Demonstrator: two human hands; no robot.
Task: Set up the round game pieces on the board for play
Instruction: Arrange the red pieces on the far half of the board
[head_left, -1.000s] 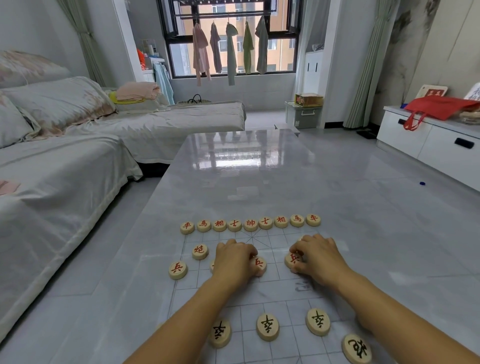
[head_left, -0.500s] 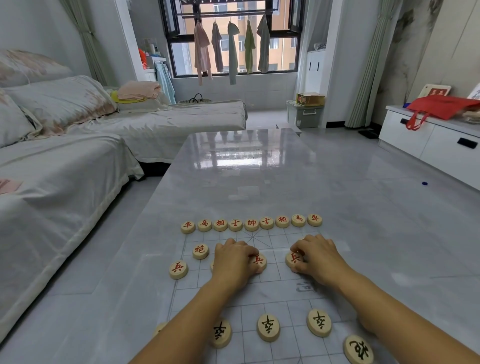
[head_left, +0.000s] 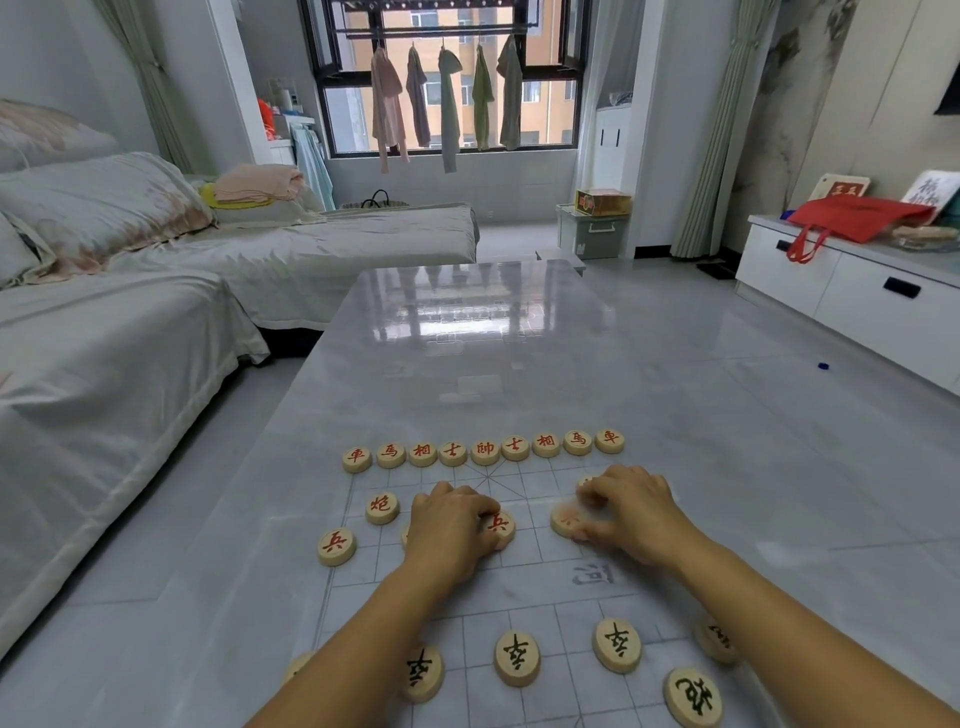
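Note:
The board (head_left: 519, 592) is a clear gridded sheet on the grey table. A row of red-lettered round pieces (head_left: 483, 448) lines its far edge. My left hand (head_left: 452, 525) lies palm down, fingertips on a red soldier piece (head_left: 500, 525), and it covers another piece whose edge shows at its left. My right hand (head_left: 631, 512) pinches a blurred red piece (head_left: 565, 519), with one more piece hidden under its fingers. A red cannon (head_left: 382, 506) and a red soldier (head_left: 336, 545) sit to the left. Black soldiers (head_left: 517, 657) and a black cannon (head_left: 693, 696) stand near me.
The glossy table (head_left: 467, 364) stretches far beyond the board. A covered sofa (head_left: 104, 364) runs along the left. A white cabinet (head_left: 857, 296) with a red bag stands at the right. A storage box (head_left: 592, 228) sits under the window.
My right fingers and the red piece under them now blur with motion. The left hand stays on its soldier piece. The view has shifted slightly.

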